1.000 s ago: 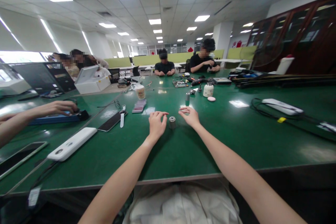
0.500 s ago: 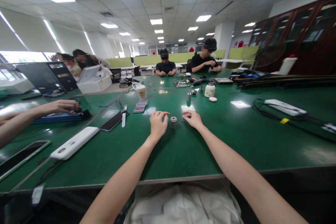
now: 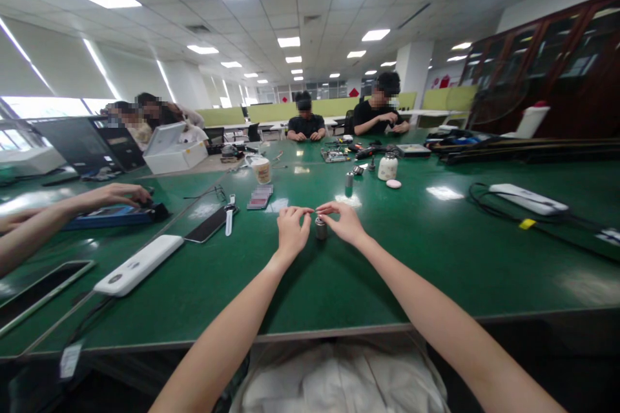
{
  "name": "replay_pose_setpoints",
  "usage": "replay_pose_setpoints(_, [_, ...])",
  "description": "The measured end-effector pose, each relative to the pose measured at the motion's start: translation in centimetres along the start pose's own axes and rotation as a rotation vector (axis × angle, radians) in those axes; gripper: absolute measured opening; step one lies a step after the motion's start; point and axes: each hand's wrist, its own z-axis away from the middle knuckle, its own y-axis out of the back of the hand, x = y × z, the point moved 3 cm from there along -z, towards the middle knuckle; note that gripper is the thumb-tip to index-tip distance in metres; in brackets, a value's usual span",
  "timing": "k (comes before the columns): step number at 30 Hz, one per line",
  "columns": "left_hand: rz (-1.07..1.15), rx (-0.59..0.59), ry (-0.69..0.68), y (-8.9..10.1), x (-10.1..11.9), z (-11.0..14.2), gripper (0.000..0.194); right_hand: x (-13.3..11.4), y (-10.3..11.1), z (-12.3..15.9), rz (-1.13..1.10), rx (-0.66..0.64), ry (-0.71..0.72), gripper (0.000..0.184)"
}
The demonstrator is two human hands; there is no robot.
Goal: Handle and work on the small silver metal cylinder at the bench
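Note:
A small metal cylinder [image 3: 320,231] stands upright on the green table [image 3: 387,271] between my two hands. My right hand [image 3: 345,222] has its thumb and fingertips drawn together at the cylinder's top; whatever is between them is too small to tell. To the cylinder's left, my left hand [image 3: 293,230] is open with nothing visible in it, thumb apart and fingers curved toward the top. Its fingertips nearly meet those of the right hand. Farther back stands a second metal cylinder [image 3: 349,184].
At left lie a white power strip [image 3: 138,264], a dark phone [image 3: 206,224], a white watch [image 3: 229,216] and a striped block [image 3: 260,197]. A paper cup [image 3: 262,171] and white jar [image 3: 387,168] stand farther back. A co-worker's hand [image 3: 121,195] works at far left.
My right hand has moved left, from beside the metal cylinder to its top, and its fingertips have come together. My left hand has hardly moved.

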Motion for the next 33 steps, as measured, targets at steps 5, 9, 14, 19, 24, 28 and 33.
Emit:
replay_pose_setpoints(5, [0.004, -0.001, -0.003, -0.1, 0.0, 0.0, 0.02, 0.1, -0.3, 0.2, 0.055, -0.004, 0.004, 0.014])
replay_pose_setpoints(9, [0.005, -0.008, -0.005, -0.1, 0.0, 0.0, 0.02, -0.1, -0.1, 0.3, 0.11, -0.004, 0.001, 0.015])
replay_pose_setpoints(14, [0.006, -0.013, 0.0, -0.1, -0.1, 0.0, 0.02, -0.3, 0.2, 0.4, 0.189, 0.093, -0.032, 0.02])
replay_pose_setpoints(19, [0.02, -0.022, -0.001, -0.2, -0.2, 0.0, 0.021, -0.5, 0.4, 0.4, 0.204, 0.163, -0.043, 0.016])
replay_pose_setpoints(24, [0.061, -0.065, -0.053, -0.6, 0.0, 0.2, 0.02, -0.5, 0.4, 0.4, 0.199, 0.174, -0.044, 0.019])
replay_pose_setpoints(28, [0.09, -0.086, -0.089, -1.1, 0.0, 0.2, 0.02, -0.5, 0.3, 0.5, 0.186, 0.152, -0.053, 0.019])
replay_pose_setpoints(33, [0.124, -0.072, -0.056, -1.5, -0.3, 0.1, 0.019, -0.8, 0.3, 0.5, 0.168, 0.139, -0.062, 0.021])
